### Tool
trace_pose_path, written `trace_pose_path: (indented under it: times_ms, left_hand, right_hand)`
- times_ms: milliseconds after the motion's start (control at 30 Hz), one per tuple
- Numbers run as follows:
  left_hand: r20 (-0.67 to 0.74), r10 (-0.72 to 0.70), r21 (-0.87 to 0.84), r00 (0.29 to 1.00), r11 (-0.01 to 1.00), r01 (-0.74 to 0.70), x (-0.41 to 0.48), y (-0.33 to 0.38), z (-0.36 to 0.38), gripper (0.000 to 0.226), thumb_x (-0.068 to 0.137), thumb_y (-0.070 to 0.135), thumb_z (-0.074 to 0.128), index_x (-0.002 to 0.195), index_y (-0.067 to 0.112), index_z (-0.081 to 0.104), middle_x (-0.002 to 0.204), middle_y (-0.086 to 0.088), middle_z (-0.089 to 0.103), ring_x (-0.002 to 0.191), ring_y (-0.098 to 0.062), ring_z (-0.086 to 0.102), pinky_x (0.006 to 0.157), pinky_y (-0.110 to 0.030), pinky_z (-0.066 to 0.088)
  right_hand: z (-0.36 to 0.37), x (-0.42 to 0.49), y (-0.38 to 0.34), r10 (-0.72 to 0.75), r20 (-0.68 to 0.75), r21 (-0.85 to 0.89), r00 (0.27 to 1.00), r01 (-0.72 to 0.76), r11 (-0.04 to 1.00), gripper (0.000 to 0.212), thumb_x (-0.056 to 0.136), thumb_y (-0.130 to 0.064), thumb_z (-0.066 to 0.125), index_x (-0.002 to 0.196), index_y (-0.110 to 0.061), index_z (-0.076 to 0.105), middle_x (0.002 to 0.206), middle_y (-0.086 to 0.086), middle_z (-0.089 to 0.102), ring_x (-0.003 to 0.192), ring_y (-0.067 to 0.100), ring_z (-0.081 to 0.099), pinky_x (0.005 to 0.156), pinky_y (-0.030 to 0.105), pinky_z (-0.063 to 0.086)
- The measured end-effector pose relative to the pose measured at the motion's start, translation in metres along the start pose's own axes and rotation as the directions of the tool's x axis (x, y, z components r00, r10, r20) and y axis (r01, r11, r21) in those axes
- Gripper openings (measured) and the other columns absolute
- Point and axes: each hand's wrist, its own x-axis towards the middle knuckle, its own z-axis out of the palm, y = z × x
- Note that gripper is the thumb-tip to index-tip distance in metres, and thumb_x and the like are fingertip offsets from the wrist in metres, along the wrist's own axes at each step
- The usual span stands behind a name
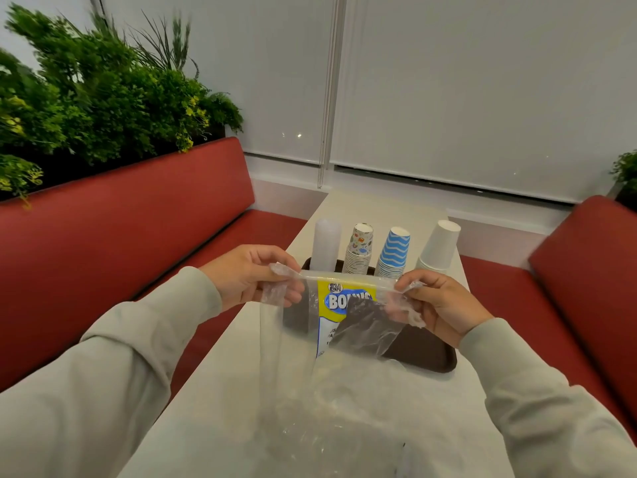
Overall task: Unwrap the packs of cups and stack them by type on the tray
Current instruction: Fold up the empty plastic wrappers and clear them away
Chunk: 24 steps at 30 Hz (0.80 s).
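Both hands hold an empty clear plastic wrapper [348,305] with a yellow and blue label, stretched above the table. My left hand [251,276] pinches its left top corner and my right hand [437,305] grips its right top corner. Behind it a dark brown tray [431,353] carries upside-down stacks: translucent plastic cups [325,243], cartoon-print cups [360,248], blue wavy-striped cups [394,251] and plain white cups [441,244].
More crumpled clear plastic [310,426] lies on the white table [213,391] near me. Red bench seats [120,219] run along both sides. Green plants [86,91] stand behind the left bench, and window blinds close off the far end.
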Motion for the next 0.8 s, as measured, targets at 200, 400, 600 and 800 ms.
trace_pose_path:
  times_ms: [200,400,600,800]
  left_hand:
    - [0.018,0.023,-0.08,1.0,0.997,-0.022,-0.001,-0.001,-0.005,0.038,0.059,0.022,0.089,0.091,0.005,0.076,0.102,-0.032,0.07,0.089,-0.038,0.073,0.072,-0.035,0.06]
    - [-0.053,0.055,0.003,0.997,0.999,-0.055,-0.001,-0.001,-0.001,0.017,0.091,-0.001,0.057,0.09,0.005,0.073,0.102,-0.031,0.07,0.084,-0.04,0.072,0.067,-0.038,0.06]
    - [-0.083,0.053,-0.073,0.995,0.996,-0.059,-0.001,0.002,0.004,0.03,0.086,0.016,0.057,0.097,-0.009,0.068,0.102,-0.034,0.068,0.089,-0.044,0.07,0.072,-0.041,0.06]
    - [-0.166,0.057,0.059,0.984,0.997,-0.048,0.002,-0.004,0.004,0.024,0.082,0.003,0.073,0.103,-0.007,0.067,0.098,-0.028,0.071,0.088,-0.041,0.073,0.068,-0.04,0.062]
  right_hand:
    - [0.0,-0.002,-0.002,-0.043,0.011,0.024,0.999,0.043,0.999,0.045,0.094,0.011,0.044,0.066,-0.009,0.074,0.093,0.018,0.064,0.065,0.023,0.07,0.055,0.032,0.06]
    - [0.0,-0.001,-0.001,-0.063,-0.014,0.052,0.998,0.064,0.997,0.044,0.092,0.012,0.042,0.068,-0.006,0.074,0.089,0.021,0.067,0.068,0.03,0.072,0.058,0.034,0.061]
    - [0.007,-0.004,-0.002,-0.04,-0.049,0.121,0.998,0.045,0.992,0.027,0.078,-0.015,0.053,0.082,0.006,0.07,0.093,0.022,0.071,0.072,0.035,0.071,0.059,0.037,0.061]
    - [0.012,-0.004,0.001,-0.002,-0.108,-0.154,0.994,-0.015,0.988,0.018,0.081,0.004,0.071,0.099,0.003,0.07,0.096,0.023,0.073,0.073,0.034,0.073,0.052,0.029,0.06]
